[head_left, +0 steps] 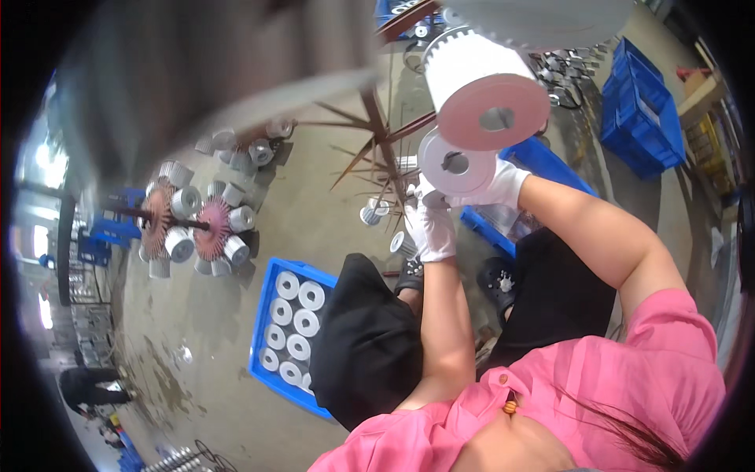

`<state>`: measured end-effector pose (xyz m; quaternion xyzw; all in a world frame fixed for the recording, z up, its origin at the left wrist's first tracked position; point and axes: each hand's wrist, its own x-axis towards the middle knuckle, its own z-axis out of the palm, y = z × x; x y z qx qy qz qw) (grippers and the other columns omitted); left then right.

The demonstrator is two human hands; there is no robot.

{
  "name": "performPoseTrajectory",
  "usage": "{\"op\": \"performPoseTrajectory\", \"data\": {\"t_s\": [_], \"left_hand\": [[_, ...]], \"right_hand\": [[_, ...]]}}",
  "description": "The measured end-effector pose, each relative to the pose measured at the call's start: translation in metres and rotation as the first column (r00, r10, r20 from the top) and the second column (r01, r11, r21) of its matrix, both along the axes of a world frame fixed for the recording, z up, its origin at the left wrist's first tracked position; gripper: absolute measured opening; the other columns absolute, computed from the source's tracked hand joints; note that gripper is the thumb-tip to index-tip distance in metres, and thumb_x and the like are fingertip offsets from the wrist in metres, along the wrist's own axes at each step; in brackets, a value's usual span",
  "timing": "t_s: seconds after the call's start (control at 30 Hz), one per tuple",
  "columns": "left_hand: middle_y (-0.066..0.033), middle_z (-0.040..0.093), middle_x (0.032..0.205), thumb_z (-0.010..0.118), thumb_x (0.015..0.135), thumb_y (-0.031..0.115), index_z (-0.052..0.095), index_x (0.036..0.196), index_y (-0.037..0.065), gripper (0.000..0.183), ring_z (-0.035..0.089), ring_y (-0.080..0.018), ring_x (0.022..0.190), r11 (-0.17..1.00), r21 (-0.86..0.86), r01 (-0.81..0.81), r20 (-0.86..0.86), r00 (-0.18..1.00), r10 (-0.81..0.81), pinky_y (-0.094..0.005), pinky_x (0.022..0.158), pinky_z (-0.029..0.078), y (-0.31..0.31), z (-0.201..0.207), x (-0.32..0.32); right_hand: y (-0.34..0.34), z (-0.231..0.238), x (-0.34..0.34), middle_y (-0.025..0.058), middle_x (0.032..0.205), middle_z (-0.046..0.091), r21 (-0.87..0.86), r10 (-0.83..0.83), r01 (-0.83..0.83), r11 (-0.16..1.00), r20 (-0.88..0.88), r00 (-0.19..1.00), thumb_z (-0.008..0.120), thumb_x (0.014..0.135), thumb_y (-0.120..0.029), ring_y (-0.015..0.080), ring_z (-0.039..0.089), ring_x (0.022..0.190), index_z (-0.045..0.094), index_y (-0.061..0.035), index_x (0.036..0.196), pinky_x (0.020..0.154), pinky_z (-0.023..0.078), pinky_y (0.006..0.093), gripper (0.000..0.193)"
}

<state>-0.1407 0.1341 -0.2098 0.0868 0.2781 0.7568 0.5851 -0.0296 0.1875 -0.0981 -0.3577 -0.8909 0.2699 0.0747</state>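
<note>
Both my hands wear white gloves and meet at a rust-brown rack [376, 118] with many thin prongs. My left hand [431, 234] is raised, its fingers closed beside a small grey part; what they hold is unclear. My right hand [505, 186] reaches in from the right, and a silver flanged toothed pulley [472, 167] in front hides its fingers. Something dark shows in that pulley's centre hole. Just above it is a larger toothed pulley [494, 110] with a pinkish sheen on its flat end. A big blurred grey shape [236, 71] covers the upper left.
At my left knee stands a blue crate [255, 346] with rows of silver pulleys. Another blue bin [476, 228] lies beyond my right foot. Stacked blue crates [641, 110] stand at right. Farther left is a loaded rack [161, 216] bearing pulleys; loose parts lie on the floor.
</note>
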Motion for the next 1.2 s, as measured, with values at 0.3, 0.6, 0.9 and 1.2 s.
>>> {"op": "performPoseTrajectory", "data": {"t_s": [0.3, 0.6, 0.9, 1.2], "left_hand": [[-0.0098, 0.048, 0.12, 0.044, 0.091, 0.022, 0.043, 0.12, 0.004, 0.035, 0.047, -0.0204, 0.108, 0.972, 0.234, 0.015, 0.088, 0.995, -0.037, -0.0335, 0.093, 0.038, 0.01, -0.007, 0.004], [-0.0061, 0.06, 0.097, 0.056, 0.085, 0.019, 0.056, 0.101, 0.005, 0.021, 0.057, -0.0166, 0.089, 0.98, 0.15, -0.132, 0.608, 0.794, 0.014, -0.0288, 0.078, 0.046, 0.0, 0.007, 0.018], [-0.0039, 0.059, 0.092, 0.052, 0.088, 0.019, 0.056, 0.103, 0.003, 0.022, 0.054, -0.0108, 0.082, 0.985, -0.092, -0.149, 0.049, 0.987, 0.154, -0.0245, 0.07, 0.043, 0.003, -0.005, 0.018], [-0.0034, 0.06, 0.086, 0.055, 0.086, 0.017, 0.06, 0.095, 0.001, 0.019, 0.054, -0.0092, 0.079, 0.974, -0.155, -0.167, 0.046, 0.983, 0.176, -0.0224, 0.07, 0.042, 0.005, 0.006, 0.02]], "right_hand": [[0.004, -0.026, -0.011, 0.0044, 0.107, 0.056, -0.623, -0.414, 0.132, 0.771, -0.334, 0.847, 0.075, 0.067, -0.014, 0.0134, 0.05, 0.1, 0.052, -0.0049, 0.112, 0.085, 0.042, 0.0276, 0.051], [-0.029, -0.021, -0.025, 0.004, 0.098, 0.059, -0.497, -0.502, 0.317, 0.808, -0.299, 0.812, 0.071, 0.07, -0.006, 0.0121, 0.055, 0.088, 0.055, -0.0044, 0.107, 0.076, 0.047, 0.0268, 0.041], [-0.017, 0.01, -0.032, 0.0042, 0.107, 0.054, -0.625, -0.517, 0.372, 0.686, -0.059, 0.854, 0.066, 0.069, 0.002, 0.0143, 0.052, 0.098, 0.045, -0.0044, 0.118, 0.086, 0.042, 0.0287, 0.054], [-0.004, -0.003, -0.008, 0.0061, 0.11, 0.053, -0.404, -0.392, 0.347, 0.847, -0.032, 0.92, 0.064, 0.07, 0.003, 0.015, 0.051, 0.1, 0.041, -0.0031, 0.122, 0.087, 0.041, 0.0295, 0.057]]}}
